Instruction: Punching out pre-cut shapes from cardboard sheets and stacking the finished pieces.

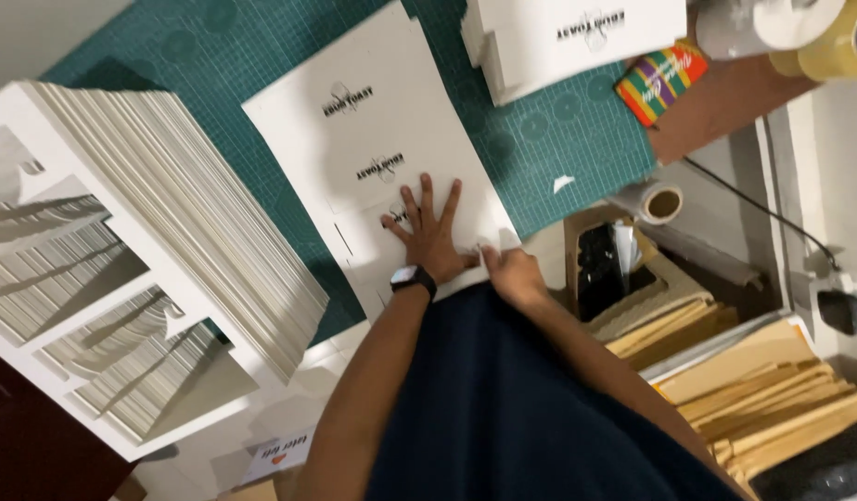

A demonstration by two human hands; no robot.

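A flat white die-cut cardboard sheet [382, 139] with small black printed marks lies on a green cutting mat [549, 139]. My left hand [427, 232], with a dark watch on the wrist, presses flat on the sheet's near end, fingers spread. My right hand [507, 271] pinches the sheet's near right corner flap at the mat's edge.
A tall leaning stack of white die-cut sheets [159, 250] fills the left. Folded white boxes [577, 37] sit at the top. A colourful striped pack [660, 82], tape rolls [818, 32], a paper roll [656, 202] and brown flat cartons [772, 390] lie at the right.
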